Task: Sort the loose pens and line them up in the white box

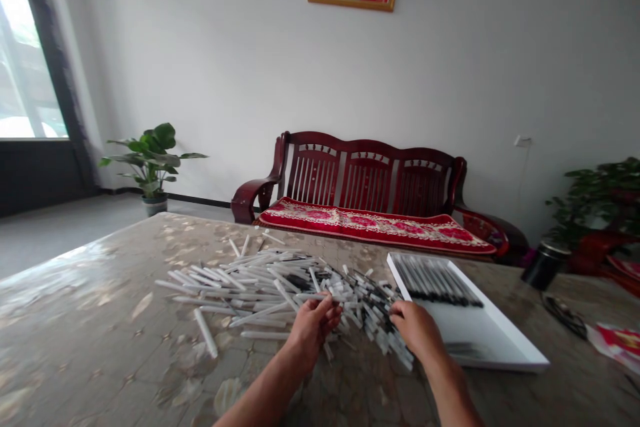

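A loose pile of whitish pen barrels [250, 283] lies on the table, with clear caps and dark slim pen parts [377, 310] heaped at its right side. My left hand [314, 325] is over the front of the pile, its thumb and fingers pinched on a white pen barrel. My right hand [416, 328] is closed at the right edge of the dark parts, beside the tray; what its fingertips grip is hidden. In the white tray [510, 333], a row of clear pens with black ends [440, 280] fills the far part. A few more pens [467, 349] lie at its near edge.
The patterned tabletop [100, 333] stretches under everything. A black cylindrical container [545, 265], a dark cable [565, 317] and a red-and-white packet [617, 340] are at the right. Behind the table stands a wooden bench [370, 177] with a red cover; a potted plant [155, 157] is at left.
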A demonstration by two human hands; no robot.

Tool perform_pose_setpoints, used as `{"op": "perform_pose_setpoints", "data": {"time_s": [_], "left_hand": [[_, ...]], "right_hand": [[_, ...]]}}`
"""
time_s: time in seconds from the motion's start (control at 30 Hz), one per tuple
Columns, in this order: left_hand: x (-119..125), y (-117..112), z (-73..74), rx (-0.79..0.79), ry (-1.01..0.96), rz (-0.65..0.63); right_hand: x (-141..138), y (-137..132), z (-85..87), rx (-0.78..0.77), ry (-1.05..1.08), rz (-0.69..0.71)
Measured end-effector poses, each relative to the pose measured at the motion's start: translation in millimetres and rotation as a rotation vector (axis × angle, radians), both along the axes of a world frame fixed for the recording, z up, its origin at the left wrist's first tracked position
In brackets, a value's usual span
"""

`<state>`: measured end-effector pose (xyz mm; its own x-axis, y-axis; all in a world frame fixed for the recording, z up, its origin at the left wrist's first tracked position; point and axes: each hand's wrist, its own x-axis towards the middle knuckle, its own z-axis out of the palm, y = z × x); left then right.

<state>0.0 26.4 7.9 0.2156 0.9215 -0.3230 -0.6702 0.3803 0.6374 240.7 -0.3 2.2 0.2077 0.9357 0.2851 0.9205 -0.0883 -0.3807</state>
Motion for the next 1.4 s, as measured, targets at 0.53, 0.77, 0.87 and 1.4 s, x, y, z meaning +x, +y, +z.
{"op": "perform_pose_setpoints", "data": {"time_s": [0.53,0.77,0.87,1.4], "left_hand": [[-0.7,1.6,0.7,-0.013,0.003,0.014],[1.6,1.3,-0.7,0.042,-0.048,0.002],[2.0,0.6,-2.0,0.065,-0.052,-0.006],[2.9,-0.1,-1.2,0.067,-0.039,-0.005]], "right_hand": [[-27.2,7.5,-1.3,0.082,0.123,-0.031],[-87.5,4.2,7.4,0.213,1.117,0.125],[-102.5,0.9,8.2,0.230,1.218,0.125],[-103.7,0.9,6.5,0.255,1.202,0.120]]}}
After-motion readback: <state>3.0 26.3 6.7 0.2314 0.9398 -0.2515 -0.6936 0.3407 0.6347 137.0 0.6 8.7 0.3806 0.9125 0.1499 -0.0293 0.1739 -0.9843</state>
